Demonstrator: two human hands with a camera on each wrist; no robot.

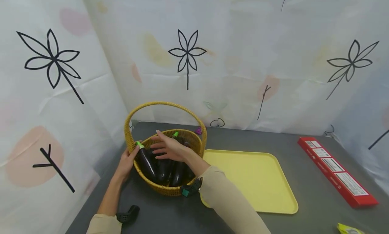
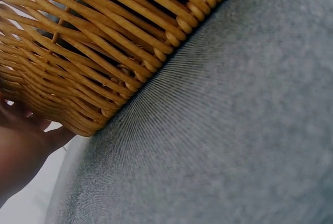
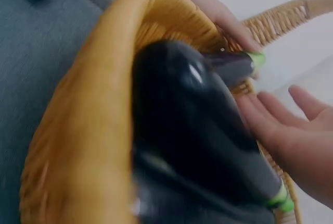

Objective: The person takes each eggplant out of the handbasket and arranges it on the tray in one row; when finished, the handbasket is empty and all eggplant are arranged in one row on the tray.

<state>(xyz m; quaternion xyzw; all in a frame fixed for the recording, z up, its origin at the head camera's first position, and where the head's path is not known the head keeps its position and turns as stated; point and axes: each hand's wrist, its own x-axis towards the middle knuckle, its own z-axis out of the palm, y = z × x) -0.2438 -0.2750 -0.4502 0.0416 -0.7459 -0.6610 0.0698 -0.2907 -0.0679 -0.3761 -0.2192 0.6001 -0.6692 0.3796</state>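
Observation:
A yellow-brown wicker basket (image 1: 170,190) with a tall arched handle holds several dark eggplants (image 1: 146,163) with green stem ends. At its left side, my left hand (image 1: 125,164) grips the rim by the handle's base, close to one eggplant's stem. The left wrist view shows that hand (image 2: 23,148) against the woven wall (image 2: 78,57), some fingers hidden behind it. My right hand (image 1: 170,148) is over the basket's opening, fingers spread and nothing held. In the right wrist view it (image 3: 296,135) is beside a large glossy eggplant (image 3: 182,109); whether they touch, I cannot tell.
A yellow tray (image 1: 249,180) lies right of the basket, partly under my right forearm. Farther right is a long red box (image 1: 334,170) with white labels. A yellow packet (image 1: 349,229) shows at the bottom edge, and a small purple item (image 1: 198,130) sits behind the basket.

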